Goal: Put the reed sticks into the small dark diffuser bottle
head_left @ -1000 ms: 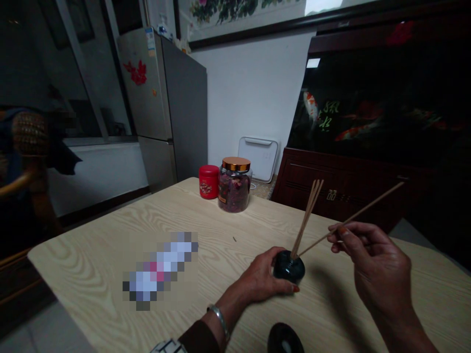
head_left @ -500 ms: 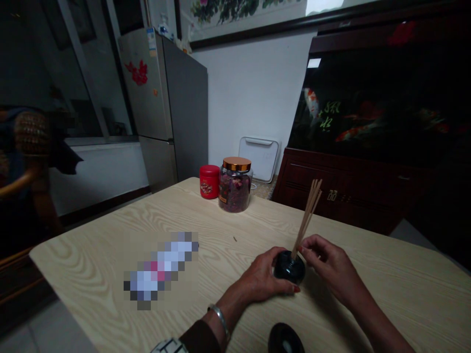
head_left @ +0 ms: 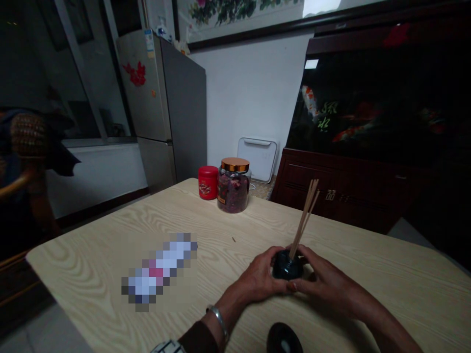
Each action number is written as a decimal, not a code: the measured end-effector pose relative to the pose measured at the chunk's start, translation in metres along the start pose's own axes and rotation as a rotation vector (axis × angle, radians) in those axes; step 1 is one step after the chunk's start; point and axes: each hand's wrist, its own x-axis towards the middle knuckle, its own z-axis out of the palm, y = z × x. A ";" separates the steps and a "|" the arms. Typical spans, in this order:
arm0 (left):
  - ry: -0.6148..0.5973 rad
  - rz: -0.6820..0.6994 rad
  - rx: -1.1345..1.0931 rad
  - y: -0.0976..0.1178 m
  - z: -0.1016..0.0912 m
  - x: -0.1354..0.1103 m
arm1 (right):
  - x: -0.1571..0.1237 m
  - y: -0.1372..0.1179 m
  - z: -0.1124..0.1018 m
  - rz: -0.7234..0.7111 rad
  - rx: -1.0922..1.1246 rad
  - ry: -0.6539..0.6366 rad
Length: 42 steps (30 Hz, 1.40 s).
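Observation:
A small, dark glossy round incense holder point(head_left: 288, 268) stands on the table, with several thin brown incense sticks point(head_left: 304, 218) rising from its top and leaning slightly right. My left hand point(head_left: 259, 275) curls around its left side, thumb in front. From the other side my right hand point(head_left: 321, 275) wraps its right side, and the two thumbs almost meet at the front. Close to the near table edge lies a dark round piece point(head_left: 284, 338) with a pale spot in its middle, partly cut off by the frame.
Left on the wooden table point(head_left: 91, 255) lies a long pixelated item point(head_left: 162, 269). At the far corner stand a red canister point(head_left: 208, 182) and a copper-lidded jar of dried flowers point(head_left: 233, 189). A tiny brown stick piece point(head_left: 233, 239) lies mid-table. Behind are a fridge point(head_left: 186, 108) and fish tank point(head_left: 368, 98).
My right hand has left the base of the sticks and come down around the holder's right side. My left hand keeps its hold. The view has shifted slightly.

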 end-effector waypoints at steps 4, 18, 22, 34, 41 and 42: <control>0.009 -0.057 0.077 -0.004 -0.003 -0.001 | 0.008 0.015 0.012 -0.033 -0.021 0.029; 0.116 -0.038 0.135 -0.023 -0.004 -0.003 | 0.077 0.069 -0.023 -0.012 -0.163 0.342; 0.162 0.002 0.023 -0.032 -0.003 0.002 | 0.059 0.078 -0.004 0.045 -0.141 0.637; -0.026 0.050 -0.583 0.100 -0.008 -0.015 | -0.057 -0.092 -0.017 -0.181 0.863 0.552; -0.229 0.404 -0.828 0.226 -0.017 -0.030 | -0.086 -0.183 -0.058 -0.515 0.862 0.530; -0.237 0.439 -0.849 0.234 -0.016 -0.031 | -0.090 -0.188 -0.059 -0.554 0.865 0.534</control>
